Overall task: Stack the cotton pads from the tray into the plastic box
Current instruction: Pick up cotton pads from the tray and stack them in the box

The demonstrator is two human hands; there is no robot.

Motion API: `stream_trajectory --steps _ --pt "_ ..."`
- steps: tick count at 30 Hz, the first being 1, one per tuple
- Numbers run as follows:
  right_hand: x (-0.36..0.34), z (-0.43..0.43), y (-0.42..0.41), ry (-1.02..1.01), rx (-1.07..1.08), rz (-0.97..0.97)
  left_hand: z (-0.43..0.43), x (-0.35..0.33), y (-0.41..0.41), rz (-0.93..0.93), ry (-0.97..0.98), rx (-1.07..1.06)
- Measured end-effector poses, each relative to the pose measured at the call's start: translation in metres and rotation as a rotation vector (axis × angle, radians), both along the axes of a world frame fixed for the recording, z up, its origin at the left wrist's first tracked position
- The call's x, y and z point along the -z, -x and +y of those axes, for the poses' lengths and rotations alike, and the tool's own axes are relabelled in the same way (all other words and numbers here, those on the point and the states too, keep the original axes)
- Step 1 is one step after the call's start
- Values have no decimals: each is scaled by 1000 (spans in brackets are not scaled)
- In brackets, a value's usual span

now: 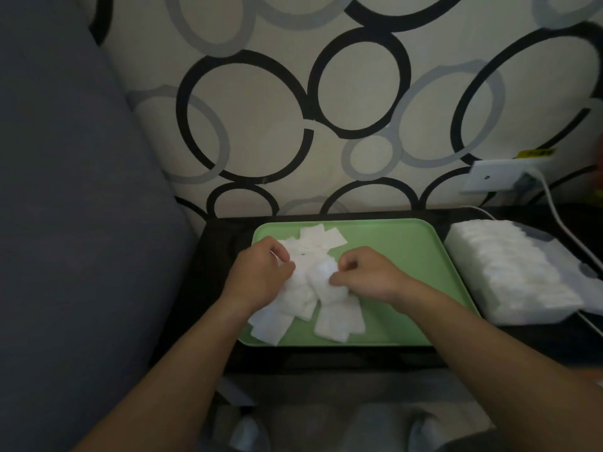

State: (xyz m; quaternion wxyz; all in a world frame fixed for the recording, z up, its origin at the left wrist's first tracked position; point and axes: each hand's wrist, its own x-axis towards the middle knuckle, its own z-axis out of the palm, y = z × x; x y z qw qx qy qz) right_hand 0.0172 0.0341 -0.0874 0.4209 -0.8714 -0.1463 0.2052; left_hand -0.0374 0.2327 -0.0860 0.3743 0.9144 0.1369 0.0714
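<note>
Pinching soft, floppy cotton pads [339, 324] by an edge near the tray's [408, 256] left edge is my right hand [365, 275]; my left hand [261, 272] curls there, hold unclear.

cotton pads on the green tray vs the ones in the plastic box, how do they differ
The tray pads lie loose and overlapping at odd angles; the box pads sit packed in neat rows. Tray pads cover part of the green tray; box pads fill the plastic box. Both sets are white.
</note>
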Motion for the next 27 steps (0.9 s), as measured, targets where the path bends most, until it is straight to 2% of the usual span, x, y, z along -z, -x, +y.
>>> stream_trajectory --steps 4,8,15,20,27 --pt "-4 -14 -2 -188 132 82 4 5 -4 -31 -3 -44" --pt "-4 -18 -3 -306 220 138 5 13 -6 57 1 16" --pt "-6 -14 -3 -299 233 94 2 12 -9 133 -83 123" --pt "-8 -15 -4 -290 249 76 5 15 -13 82 38 -6" --pt "-10 -14 -3 -304 256 79 16 17 -13 52 39 -54"
